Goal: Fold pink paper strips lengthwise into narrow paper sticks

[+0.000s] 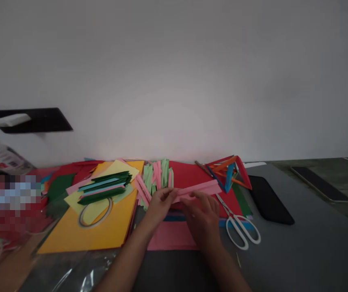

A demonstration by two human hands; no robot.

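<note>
A folded pink paper strip (pixel 202 187) slants up to the right between my two hands. My left hand (pixel 162 202) pinches its left end. My right hand (pixel 202 213) is at the strip's lower edge, its fingers curled and partly apart; whether they grip the paper I cannot tell. Beneath the hands lies a flat pink sheet (pixel 170 236). Just beyond my left hand is a pile of light green strips (pixel 148 175) with pink ones among them. Scissors with white handles (pixel 243 231) lie beside my right hand, on the right.
Yellow sheets (pixel 67 233) at the left carry folded green strips (pixel 103 190) and a tape ring (pixel 81 217). Behind the scissors stands a colourful paper frame (pixel 230 172). A black phone-like object (pixel 271 202) lies right, and a wall (pixel 174 81) rises behind.
</note>
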